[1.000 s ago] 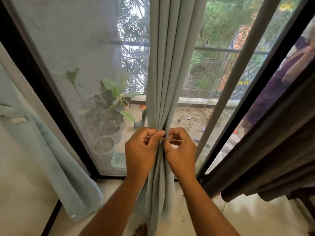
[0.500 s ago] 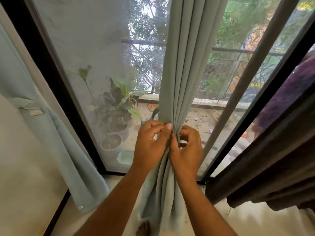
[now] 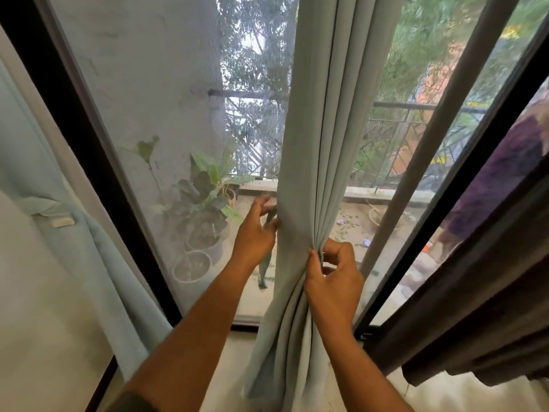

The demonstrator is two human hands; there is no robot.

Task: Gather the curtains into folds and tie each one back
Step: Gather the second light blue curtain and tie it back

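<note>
Curtain: the pale green curtain (image 3: 315, 162) hangs at mid-window before the screen (image 3: 166, 93), pleated and bunched at the waist.
Right hand: my right hand (image 3: 332, 281) pinches the gathered folds between thumb and curled fingers; narrow grip, holding cloth.
Left hand: my left hand (image 3: 255, 233) is at the curtain's left edge, thumb on the cloth, fingers round a thin strip (image 3: 264, 263) that dangles below. Probably the tie; I cannot tell for sure.
Other curtain: left curtain (image 3: 89, 248) already tied back against the wall.
Risk 1: only one hand keeps the pleats. If that pinch slackens while I pass the tie round, the folds should fan out again.
Risk 2: strip hangs loose behind the edge; it could slip from my fingers or catch an uneven pleat.
Risk 3: tying too low would likely leave the bundle sagging.
Pots: two pots (image 3: 193, 266) outside the screen. The farther holds a leafy plant (image 3: 208, 191); the nearer's contents are too blurred to tell.
</note>
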